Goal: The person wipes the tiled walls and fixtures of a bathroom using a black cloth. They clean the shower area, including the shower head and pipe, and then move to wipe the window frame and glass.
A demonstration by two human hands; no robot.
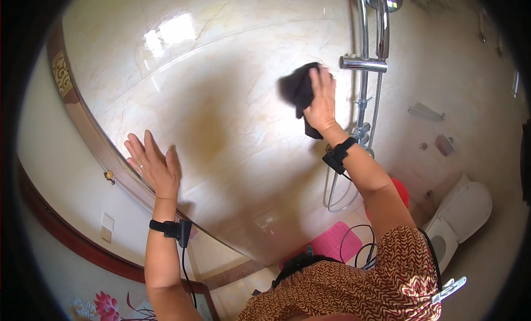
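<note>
The right hand (322, 102) has its fingers extended over a black cloth (298, 86), gripping it against the glossy, cream-marbled wall (238, 72). The cloth looks soft and bunched, blurred along its left edge, with a loose end hanging below the palm. The left hand (154, 167) is empty, spread wide beside the wall's brown-trimmed edge; whether its palm touches, I cannot tell. Both forearms reach up and forward, the right angled leftward, the left nearly straight. Just right of the cloth stands a chrome shower fixture (365, 64); lower lie a pink mat (337, 238) and a toilet (467, 207).
</note>
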